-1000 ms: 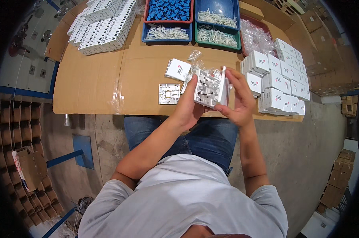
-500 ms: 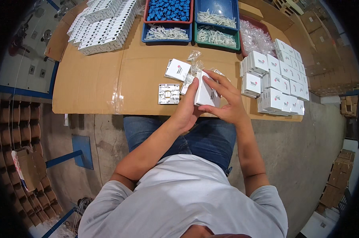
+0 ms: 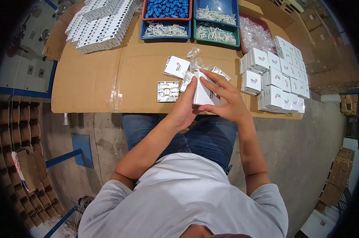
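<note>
Near the table's front edge, a white square plastic box (image 3: 202,94) is held tilted between my two hands. My left hand (image 3: 183,106) grips its left side, the thumb along the edge. My right hand (image 3: 230,104) closes on it from the right, fingers over the far edge and thumb at the near corner. To the left lies an open white square casing (image 3: 167,91) with its inner clips showing. Behind that is a white square cover (image 3: 176,67) with a printed mark. Crumpled clear plastic bags (image 3: 196,63) lie just beyond my hands, partly hidden by them.
Tall stacks of white casings (image 3: 104,33) stand at the far left. White boxes (image 3: 280,81) are piled on the right. Along the back are a red tray of blue parts (image 3: 167,19), several trays of white plugs (image 3: 215,43), and a red tray of clear bags (image 3: 255,33).
Both hands keep their grip on the white box, which has shifted very slightly. The whole view has moved a little, and otherwise the table looks the same.
</note>
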### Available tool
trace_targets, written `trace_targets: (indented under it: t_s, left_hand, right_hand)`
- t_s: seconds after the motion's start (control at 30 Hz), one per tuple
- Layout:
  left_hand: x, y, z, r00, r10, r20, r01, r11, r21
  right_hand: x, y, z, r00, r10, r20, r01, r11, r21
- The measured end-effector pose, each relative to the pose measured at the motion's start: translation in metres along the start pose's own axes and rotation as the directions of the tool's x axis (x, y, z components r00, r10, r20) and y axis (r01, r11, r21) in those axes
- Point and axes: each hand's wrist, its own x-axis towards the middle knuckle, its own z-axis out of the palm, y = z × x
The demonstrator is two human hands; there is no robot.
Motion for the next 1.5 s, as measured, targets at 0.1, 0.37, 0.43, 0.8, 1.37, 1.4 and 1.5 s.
trace_targets:
  t_s: [0.1, 0.37, 0.43, 0.8, 1.37, 1.4, 1.5]
  left_hand:
    - [-0.003, 0.002, -0.002, 1.000, -0.025, -0.003, 0.025, 0.997, 0.071]
    - [0.005, -0.003, -0.009, 0.963, 0.257, -0.084, -0.237, 0.952, 0.194]
    - [0.007, -0.006, -0.012, 0.895, 0.445, -0.020, -0.433, 0.880, 0.196]
    - [-0.005, 0.027, -0.025, 0.898, 0.379, 0.223, -0.439, 0.740, 0.509]
    - [0.002, 0.017, -0.019, 0.969, 0.109, 0.222, -0.247, 0.476, 0.844]
    - [0.004, 0.013, -0.017, 0.984, 0.042, 0.174, -0.170, 0.534, 0.828]
    - [0.013, 0.002, -0.006, 0.981, -0.110, 0.160, -0.078, 0.530, 0.845]
  right_hand:
    - [0.000, 0.001, -0.003, 0.999, -0.034, 0.021, 0.035, 0.999, -0.036]
    - [-0.001, -0.011, 0.032, 0.831, 0.351, -0.432, -0.210, 0.916, 0.341]
    - [-0.008, -0.006, 0.047, 0.684, 0.567, -0.458, -0.228, 0.763, 0.604]
    - [-0.026, -0.014, 0.032, 0.845, 0.488, -0.221, -0.197, 0.667, 0.718]
    - [-0.039, -0.026, -0.015, 0.879, 0.470, -0.074, -0.422, 0.843, 0.334]
    - [-0.045, -0.029, -0.018, 0.859, 0.509, 0.060, -0.485, 0.770, 0.414]
    - [-0.060, -0.024, -0.021, 0.961, 0.240, 0.137, -0.255, 0.962, 0.099]
